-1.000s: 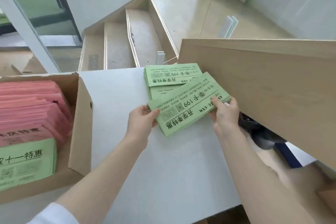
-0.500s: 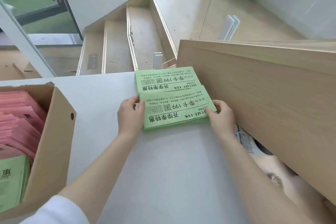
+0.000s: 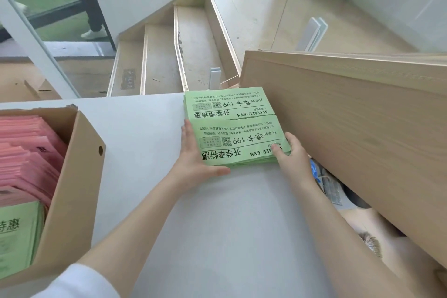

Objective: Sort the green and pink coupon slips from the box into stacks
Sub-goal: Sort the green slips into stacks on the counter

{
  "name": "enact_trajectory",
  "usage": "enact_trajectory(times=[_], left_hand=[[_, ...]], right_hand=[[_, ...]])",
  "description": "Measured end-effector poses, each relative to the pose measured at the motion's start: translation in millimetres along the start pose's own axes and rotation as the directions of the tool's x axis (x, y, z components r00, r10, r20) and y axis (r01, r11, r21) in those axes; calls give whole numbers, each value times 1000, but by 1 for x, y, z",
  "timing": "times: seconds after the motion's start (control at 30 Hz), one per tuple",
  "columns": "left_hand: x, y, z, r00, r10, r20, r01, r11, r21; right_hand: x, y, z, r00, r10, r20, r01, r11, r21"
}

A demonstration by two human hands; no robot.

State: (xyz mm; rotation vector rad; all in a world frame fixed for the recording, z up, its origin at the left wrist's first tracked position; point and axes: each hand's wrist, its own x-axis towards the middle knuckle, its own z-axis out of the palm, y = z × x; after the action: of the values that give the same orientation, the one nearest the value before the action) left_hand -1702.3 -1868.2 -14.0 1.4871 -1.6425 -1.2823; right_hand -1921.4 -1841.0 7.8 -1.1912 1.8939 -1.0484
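A stack of green coupon slips (image 3: 239,143) lies flat on the white table (image 3: 217,225), in front of a second green stack (image 3: 227,104). My left hand (image 3: 196,162) presses against the near stack's left edge, thumb along its front edge. My right hand (image 3: 290,152) grips its right front corner, thumb on top. At the far left stands the cardboard box (image 3: 77,176), holding pink slips (image 3: 26,157) and a few green slips (image 3: 17,232) at its near end.
A large wooden board (image 3: 350,133) leans over the table's right side, close to the stacks. Behind the table, wooden steps (image 3: 169,55) drop away. Flattened cardboard (image 3: 29,87) lies on the floor at the left.
The tilted green bundle I held above the table has been laid down and squared in front of the other green stack. Both hands now press its side edges.
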Motion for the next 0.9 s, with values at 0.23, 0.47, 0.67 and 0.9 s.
enact_trajectory(times=[0.23, 0.47, 0.67, 0.9], left_hand=[[-8, -4, -7, 987, 127, -95, -124, 992, 39], [-8, -1, -12, 989, 139, -57, -123, 966, 229], [43, 35, -30, 975, -146, -166, 95, 954, -283], [87, 19, -36, 969, -246, -40, 225, 933, -280]], right_hand=[[-7, 3, -5, 996, -51, 74, 53, 998, -29], [-3, -9, -6, 996, -80, 35, 84, 985, -149], [49, -55, 3, 991, -81, 103, 106, 956, -273], [89, -41, 17, 988, 69, 135, -15, 932, -363]])
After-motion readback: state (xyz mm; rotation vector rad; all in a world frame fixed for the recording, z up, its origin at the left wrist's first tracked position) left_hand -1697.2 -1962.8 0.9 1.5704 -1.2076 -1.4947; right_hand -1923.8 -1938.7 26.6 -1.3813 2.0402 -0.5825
